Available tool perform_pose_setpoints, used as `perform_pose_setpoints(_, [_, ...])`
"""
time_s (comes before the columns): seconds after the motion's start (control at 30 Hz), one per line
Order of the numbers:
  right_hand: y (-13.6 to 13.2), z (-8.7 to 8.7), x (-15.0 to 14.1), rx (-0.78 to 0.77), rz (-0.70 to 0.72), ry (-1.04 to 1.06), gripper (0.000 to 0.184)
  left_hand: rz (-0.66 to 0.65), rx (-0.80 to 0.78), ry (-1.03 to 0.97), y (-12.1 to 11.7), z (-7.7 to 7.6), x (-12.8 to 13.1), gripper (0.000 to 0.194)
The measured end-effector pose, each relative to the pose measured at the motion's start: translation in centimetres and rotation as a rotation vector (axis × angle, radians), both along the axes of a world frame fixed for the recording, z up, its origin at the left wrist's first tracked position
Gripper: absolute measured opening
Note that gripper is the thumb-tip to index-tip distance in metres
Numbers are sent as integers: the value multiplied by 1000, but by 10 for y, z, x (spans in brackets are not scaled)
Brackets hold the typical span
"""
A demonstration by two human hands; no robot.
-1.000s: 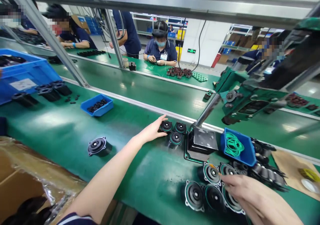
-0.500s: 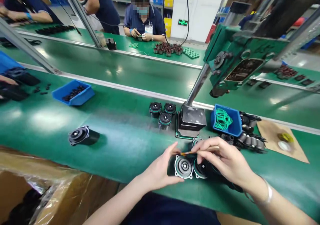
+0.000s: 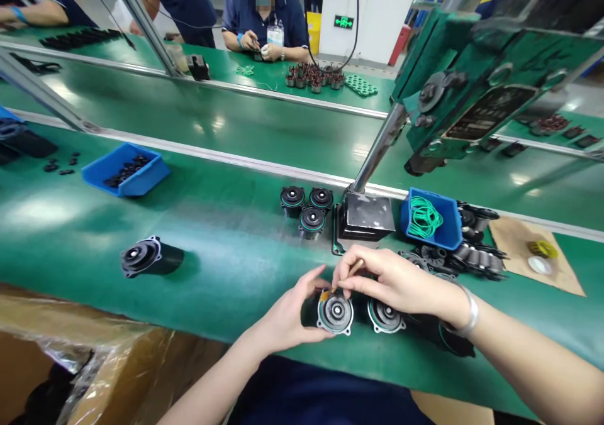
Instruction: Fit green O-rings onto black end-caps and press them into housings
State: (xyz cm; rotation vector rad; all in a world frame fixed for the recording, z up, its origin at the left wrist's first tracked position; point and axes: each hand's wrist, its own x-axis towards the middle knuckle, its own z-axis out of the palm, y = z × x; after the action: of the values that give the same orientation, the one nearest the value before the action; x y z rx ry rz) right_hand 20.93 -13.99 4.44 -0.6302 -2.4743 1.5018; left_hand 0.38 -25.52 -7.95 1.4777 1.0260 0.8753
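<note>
Near bench edge (image 3: 202, 331) | left hand (image 3: 292, 315) grips housing (image 3: 336, 312), right hand (image 3: 387, 281) pinches brush (image 3: 357, 266) | slim gap rightward (wider beyond left hand)

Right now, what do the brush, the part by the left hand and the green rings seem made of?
Brush: handle perhaps wood, tan and dull; orange tip, fibre unclear. Part: probably metal rim, bright silvery; darker centre, material unclear. Green rings: likely rubber or soft plastic, smooth, thin, curling loosely.

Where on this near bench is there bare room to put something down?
Bare green bench shows between the lone canister and the left hand, and between the bin of small black parts and the three clustered canisters. It's crowded around the right hand: more canisters, the dark block and the bin of green rings.
</note>
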Motion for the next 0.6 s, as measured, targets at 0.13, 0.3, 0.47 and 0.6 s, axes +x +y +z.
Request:
perform_pose_setpoints(0.13, [7,7,-4,94,24,-67,9,-2,25,-1,0,-3,-1,102])
perform_pose_setpoints(0.3, [-10,11,6,250,-75,-120,9,12,72,9,-2,-7,0,98])
perform_pose_setpoints(0.47, [-49,0,28,327,-251,-142,4,34,98,-8,-3,-5,6,93])
perform_pose_setpoints(0.6, [-83,-11,38,383,-343,-64,6,71,130,28,-8,-4,11,93])
